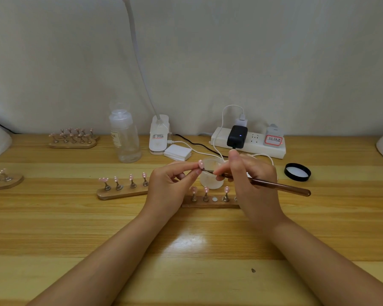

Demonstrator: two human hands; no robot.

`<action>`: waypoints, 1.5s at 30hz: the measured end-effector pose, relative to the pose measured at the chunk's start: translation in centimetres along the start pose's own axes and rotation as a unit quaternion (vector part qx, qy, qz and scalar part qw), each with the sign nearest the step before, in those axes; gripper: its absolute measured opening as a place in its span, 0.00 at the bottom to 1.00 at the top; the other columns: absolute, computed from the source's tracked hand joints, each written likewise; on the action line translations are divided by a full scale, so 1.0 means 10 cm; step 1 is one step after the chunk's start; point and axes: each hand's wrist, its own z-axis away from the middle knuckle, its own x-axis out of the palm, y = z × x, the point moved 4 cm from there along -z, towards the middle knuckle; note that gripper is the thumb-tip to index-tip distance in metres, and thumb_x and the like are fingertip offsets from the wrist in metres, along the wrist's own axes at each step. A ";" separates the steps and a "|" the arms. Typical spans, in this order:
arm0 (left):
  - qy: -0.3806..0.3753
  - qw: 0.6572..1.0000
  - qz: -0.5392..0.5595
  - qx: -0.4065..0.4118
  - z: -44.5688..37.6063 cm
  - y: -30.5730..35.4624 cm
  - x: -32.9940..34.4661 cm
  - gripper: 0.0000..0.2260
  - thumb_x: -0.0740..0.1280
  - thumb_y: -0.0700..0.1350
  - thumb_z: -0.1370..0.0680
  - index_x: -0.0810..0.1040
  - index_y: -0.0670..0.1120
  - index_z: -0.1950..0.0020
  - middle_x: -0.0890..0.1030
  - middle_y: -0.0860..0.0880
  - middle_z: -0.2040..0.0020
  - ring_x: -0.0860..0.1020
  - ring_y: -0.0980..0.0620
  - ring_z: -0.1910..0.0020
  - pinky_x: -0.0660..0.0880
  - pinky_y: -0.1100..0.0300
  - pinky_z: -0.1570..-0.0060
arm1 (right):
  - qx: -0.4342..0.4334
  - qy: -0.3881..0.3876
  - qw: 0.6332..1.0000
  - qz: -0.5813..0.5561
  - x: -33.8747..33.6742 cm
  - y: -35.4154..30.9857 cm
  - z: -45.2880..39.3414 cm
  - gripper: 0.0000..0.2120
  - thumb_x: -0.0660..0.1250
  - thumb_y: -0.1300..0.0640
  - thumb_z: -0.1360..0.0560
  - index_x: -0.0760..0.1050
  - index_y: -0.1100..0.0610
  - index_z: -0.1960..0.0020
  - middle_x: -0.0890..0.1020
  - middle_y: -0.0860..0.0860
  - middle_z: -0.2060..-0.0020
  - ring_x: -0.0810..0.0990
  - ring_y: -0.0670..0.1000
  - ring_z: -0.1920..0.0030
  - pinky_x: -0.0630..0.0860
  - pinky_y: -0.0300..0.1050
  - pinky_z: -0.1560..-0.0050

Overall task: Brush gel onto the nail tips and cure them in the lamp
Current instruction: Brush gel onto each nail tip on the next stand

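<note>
Pinching a pink nail tip (200,164) up off the table, above the wooden stand (210,204), the left hand (171,186) turns it toward the brush (259,182), gripped pen-fashion by the right hand (250,182), presumably so its bristles reach the surface.

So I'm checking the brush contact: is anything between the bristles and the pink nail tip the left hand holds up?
Nothing visible. The left hand pinches the pink nail tip, and the brown-handled brush in the right hand reaches it directly, above the frosted cup.
</note>
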 end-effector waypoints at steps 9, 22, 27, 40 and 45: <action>0.001 1.000 0.002 0.005 0.00 0.00 0.00 0.13 0.71 0.37 0.30 0.81 0.57 0.58 0.80 0.59 0.67 0.68 0.59 0.71 0.66 0.73 0.71 | 0.015 0.012 0.999 0.033 0.02 0.00 -0.04 0.17 0.58 0.51 0.23 0.81 0.56 0.62 0.81 0.43 0.66 0.80 0.41 0.60 0.76 0.39 0.57; -0.001 1.000 -0.023 0.002 0.00 0.01 0.00 0.12 0.71 0.38 0.30 0.80 0.55 0.54 0.78 0.36 0.66 0.66 0.58 0.70 0.64 0.71 0.70 | 0.026 0.007 1.000 -0.013 0.00 0.01 0.01 0.22 0.55 0.46 0.25 0.80 0.54 0.68 0.80 0.44 0.73 0.79 0.42 0.67 0.73 0.31 0.63; -0.003 1.000 -0.015 0.004 0.00 0.01 0.00 0.11 0.71 0.38 0.29 0.81 0.55 0.55 0.79 0.39 0.67 0.66 0.58 0.71 0.65 0.71 0.71 | 0.025 0.029 0.999 -0.038 0.00 -0.01 -0.02 0.18 0.54 0.46 0.25 0.79 0.49 0.66 0.81 0.41 0.70 0.80 0.41 0.65 0.71 0.28 0.63; 0.004 0.999 0.020 -0.030 0.01 -0.01 -0.01 0.09 0.71 0.40 0.30 0.82 0.54 0.56 0.83 0.58 0.64 0.80 0.57 0.64 0.74 0.68 0.65 | 0.064 0.016 0.997 -0.048 0.06 -0.01 -0.01 0.18 0.57 0.47 0.23 0.79 0.50 0.65 0.82 0.45 0.69 0.80 0.41 0.65 0.72 0.30 0.63; -0.002 0.999 0.024 -0.029 0.01 0.00 0.00 0.07 0.71 0.41 0.30 0.82 0.52 0.55 0.83 0.59 0.61 0.81 0.57 0.58 0.77 0.66 0.58 | 0.068 -0.002 0.993 -0.093 0.09 -0.03 0.02 0.19 0.56 0.51 0.23 0.80 0.55 0.66 0.83 0.46 0.70 0.80 0.43 0.67 0.73 0.31 0.65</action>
